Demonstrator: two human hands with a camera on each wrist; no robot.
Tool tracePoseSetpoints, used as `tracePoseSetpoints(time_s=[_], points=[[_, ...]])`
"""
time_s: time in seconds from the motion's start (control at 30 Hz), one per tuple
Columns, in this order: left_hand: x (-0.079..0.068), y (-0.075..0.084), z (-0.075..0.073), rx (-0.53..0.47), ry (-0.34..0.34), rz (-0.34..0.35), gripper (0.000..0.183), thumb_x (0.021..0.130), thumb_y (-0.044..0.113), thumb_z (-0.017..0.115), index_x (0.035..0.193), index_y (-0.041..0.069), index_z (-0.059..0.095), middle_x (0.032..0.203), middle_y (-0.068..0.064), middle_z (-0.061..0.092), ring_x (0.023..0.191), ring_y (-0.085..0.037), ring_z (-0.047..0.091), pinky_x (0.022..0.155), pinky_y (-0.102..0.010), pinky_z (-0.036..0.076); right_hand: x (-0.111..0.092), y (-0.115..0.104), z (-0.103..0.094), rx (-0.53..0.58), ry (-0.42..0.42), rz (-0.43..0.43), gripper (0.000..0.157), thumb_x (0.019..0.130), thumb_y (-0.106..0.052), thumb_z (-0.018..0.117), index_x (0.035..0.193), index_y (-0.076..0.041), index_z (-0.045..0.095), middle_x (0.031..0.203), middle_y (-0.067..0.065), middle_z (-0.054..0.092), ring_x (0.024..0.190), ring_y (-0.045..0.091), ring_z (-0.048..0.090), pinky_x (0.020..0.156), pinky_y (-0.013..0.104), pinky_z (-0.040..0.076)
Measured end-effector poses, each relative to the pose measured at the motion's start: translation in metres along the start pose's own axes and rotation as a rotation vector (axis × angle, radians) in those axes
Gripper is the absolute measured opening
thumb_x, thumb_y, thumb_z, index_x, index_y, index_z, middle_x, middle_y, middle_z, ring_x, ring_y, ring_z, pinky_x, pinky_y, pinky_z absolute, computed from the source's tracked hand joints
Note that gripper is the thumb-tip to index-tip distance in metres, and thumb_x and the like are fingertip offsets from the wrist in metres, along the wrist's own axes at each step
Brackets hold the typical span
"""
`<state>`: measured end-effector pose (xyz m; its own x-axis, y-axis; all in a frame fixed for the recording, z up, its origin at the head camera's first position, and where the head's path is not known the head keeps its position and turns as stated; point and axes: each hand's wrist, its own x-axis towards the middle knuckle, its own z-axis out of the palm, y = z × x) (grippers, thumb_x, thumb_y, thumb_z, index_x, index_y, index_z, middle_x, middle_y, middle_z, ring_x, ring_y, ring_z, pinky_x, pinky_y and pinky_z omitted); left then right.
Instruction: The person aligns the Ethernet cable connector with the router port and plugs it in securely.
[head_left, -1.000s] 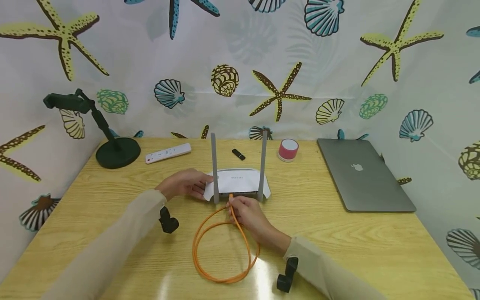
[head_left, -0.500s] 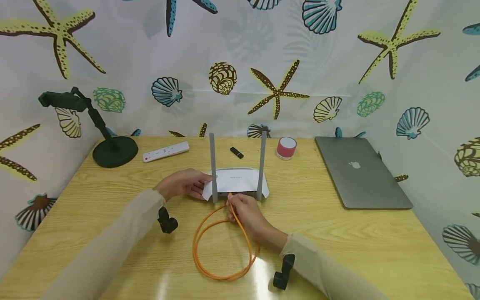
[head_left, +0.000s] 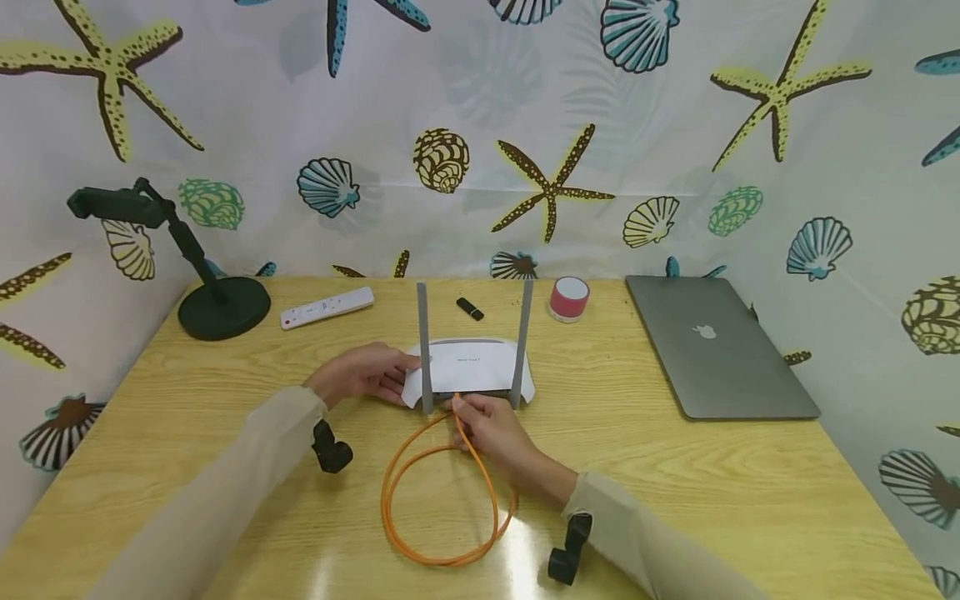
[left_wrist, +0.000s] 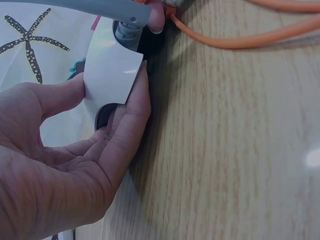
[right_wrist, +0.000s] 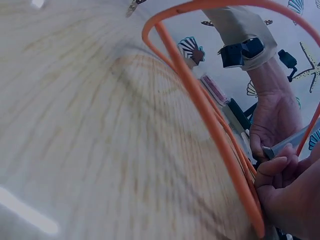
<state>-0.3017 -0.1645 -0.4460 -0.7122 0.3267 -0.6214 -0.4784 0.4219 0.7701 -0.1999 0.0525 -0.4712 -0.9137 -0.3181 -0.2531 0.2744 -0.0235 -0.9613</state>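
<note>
A white router [head_left: 472,365] with two upright grey antennas stands on the table, its dark port side toward me. My left hand [head_left: 363,372] grips its left end, thumb on the upper face and fingers underneath, as the left wrist view also shows. At the middle of the port side, my right hand [head_left: 497,433] pinches the end of an orange network cable [head_left: 495,500]. The fingers hide most of the plug, so how deep it sits cannot be seen. The cable lies in loose loops on the table in front of the router.
Behind the router lie a black USB stick [head_left: 469,308] and a red-and-white round speaker [head_left: 569,299]. A white remote [head_left: 327,307] and a dark green desk lamp [head_left: 224,307] are at the left. A closed grey laptop [head_left: 720,350] lies on the right of the wooden table [head_left: 675,500].
The head view has drifted slightly. The antennas look a little lower and less of the router's port strip shows. Both hands keep their holds on the router and the cable.
</note>
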Motion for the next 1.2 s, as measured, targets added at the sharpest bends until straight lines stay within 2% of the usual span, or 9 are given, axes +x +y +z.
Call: tracePoseSetpoints(time_s=[0.23, 0.4, 0.67, 0.97, 1.2], points=[[0.0, 0.0012, 0.0006, 0.005, 0.011, -0.01, 0.035, 0.099, 0.026, 0.054, 0.119, -0.003, 0.058, 0.085, -0.005, 0.069, 0.072, -0.013, 0.069, 0.072, -0.029, 0.06, -0.0001, -0.0049, -0.0031, -0.049, -0.075, 0.082, 0.044, 0.106, -0.027, 0.044, 0.109, 0.013, 0.062, 0.077, 0.002, 0.055, 0.063, 0.011, 0.051, 0.058, 0.022, 0.047], [0.0019, 0.0026, 0.0011, 0.017, 0.009, -0.011, 0.034, 0.099, 0.026, 0.053, 0.118, -0.003, 0.058, 0.087, -0.005, 0.068, 0.073, -0.013, 0.069, 0.073, -0.029, 0.06, -0.001, -0.0063, -0.0019, -0.067, -0.101, 0.129, 0.051, 0.108, -0.03, 0.037, 0.11, 0.014, 0.062, 0.071, 0.004, 0.055, 0.06, 0.011, 0.051, 0.053, 0.021, 0.044], [0.0019, 0.0056, 0.0007, 0.029, -0.008, -0.02, 0.033, 0.101, 0.025, 0.051, 0.119, -0.002, 0.057, 0.09, -0.005, 0.067, 0.076, -0.014, 0.069, 0.076, -0.03, 0.06, -0.0025, -0.0064, 0.0023, -0.158, -0.042, 0.104, 0.052, 0.107, -0.033, 0.037, 0.105, 0.011, 0.066, 0.065, 0.003, 0.058, 0.052, 0.01, 0.055, 0.046, 0.02, 0.045], [0.0018, 0.0039, -0.0019, 0.025, -0.021, 0.004, 0.033, 0.101, 0.027, 0.052, 0.115, -0.003, 0.057, 0.086, -0.004, 0.067, 0.074, -0.013, 0.068, 0.072, -0.028, 0.059, -0.0047, -0.0082, 0.0034, -0.165, -0.062, 0.11, 0.058, 0.108, -0.036, 0.035, 0.095, 0.012, 0.065, 0.064, 0.003, 0.059, 0.051, 0.01, 0.057, 0.046, 0.021, 0.046], [0.0017, 0.0027, -0.0015, 0.035, -0.059, 0.007, 0.034, 0.102, 0.027, 0.052, 0.115, -0.004, 0.058, 0.086, -0.005, 0.069, 0.073, -0.014, 0.069, 0.074, -0.029, 0.06, -0.0056, -0.0039, 0.0032, -0.17, -0.058, 0.094, 0.047, 0.108, -0.035, 0.034, 0.082, 0.0, 0.054, 0.059, 0.001, 0.055, 0.048, 0.012, 0.053, 0.044, 0.021, 0.045]])
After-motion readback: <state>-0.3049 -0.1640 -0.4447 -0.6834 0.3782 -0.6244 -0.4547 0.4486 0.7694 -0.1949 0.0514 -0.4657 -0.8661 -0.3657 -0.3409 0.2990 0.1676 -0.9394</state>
